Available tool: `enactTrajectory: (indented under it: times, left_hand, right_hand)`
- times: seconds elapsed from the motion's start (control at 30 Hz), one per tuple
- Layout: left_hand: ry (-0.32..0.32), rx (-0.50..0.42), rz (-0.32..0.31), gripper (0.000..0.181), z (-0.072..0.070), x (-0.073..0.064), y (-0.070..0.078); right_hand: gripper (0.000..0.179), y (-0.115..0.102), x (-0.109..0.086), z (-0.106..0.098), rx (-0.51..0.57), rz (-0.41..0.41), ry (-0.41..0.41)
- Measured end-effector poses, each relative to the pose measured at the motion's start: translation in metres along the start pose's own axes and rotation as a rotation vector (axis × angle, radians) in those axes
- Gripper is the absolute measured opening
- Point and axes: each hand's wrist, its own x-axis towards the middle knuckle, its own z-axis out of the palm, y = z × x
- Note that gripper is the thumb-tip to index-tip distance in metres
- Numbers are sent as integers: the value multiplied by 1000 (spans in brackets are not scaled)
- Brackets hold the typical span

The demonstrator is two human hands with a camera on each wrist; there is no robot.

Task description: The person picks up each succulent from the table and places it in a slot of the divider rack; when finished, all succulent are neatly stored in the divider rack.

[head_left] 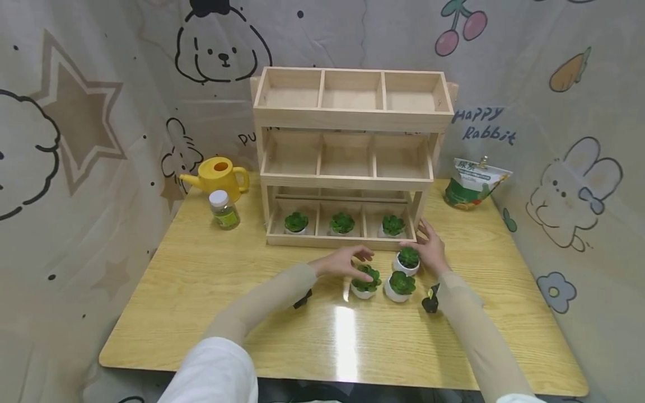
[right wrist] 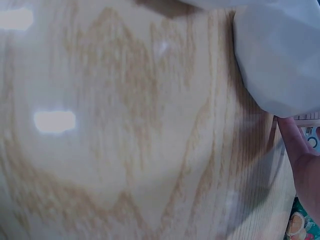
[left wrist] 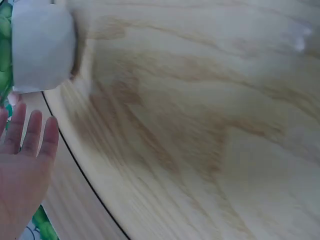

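My left hand point(head_left: 344, 261) reaches over the left potted succulent point(head_left: 365, 281), its thumb and fingers spread apart; in the left wrist view its straight fingers point(left wrist: 33, 132) lie near a faceted white pot point(left wrist: 42, 47). My right hand point(head_left: 430, 246) is beside the rear potted succulent point(head_left: 407, 261), close to the wooden shelf's lower right corner; in the right wrist view one straight finger point(right wrist: 292, 140) meets the edge of a white pot point(right wrist: 280, 60). A third succulent point(head_left: 400, 286) stands in front. Three more, left point(head_left: 296, 223), middle point(head_left: 342, 224) and right point(head_left: 392, 225), occupy the bottom tier.
Behind the loose pots rises the three-tier wooden shelf point(head_left: 353, 118), each tier split into three compartments. A yellow watering can point(head_left: 221, 178) and a white-capped jar point(head_left: 224, 210) are at its left, with a clipped green-and-white bag point(head_left: 473, 183) at its right.
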Motion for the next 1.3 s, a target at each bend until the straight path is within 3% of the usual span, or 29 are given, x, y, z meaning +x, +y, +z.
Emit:
enactTrajectory:
  times: [0.47, 0.9, 1.3]
  left_hand:
    - [-147, 59, -12, 85, 5, -9, -20]
    - [-57, 57, 82, 69, 14, -6, -32]
    - [-15, 38, 46, 69, 19, -6, -36]
  right_hand:
    - [98, 2, 1, 2, -23, 4, 5]
    - [97, 0, 0, 3, -7, 1, 7]
    - [100, 0, 1, 1, -18, 11, 2]
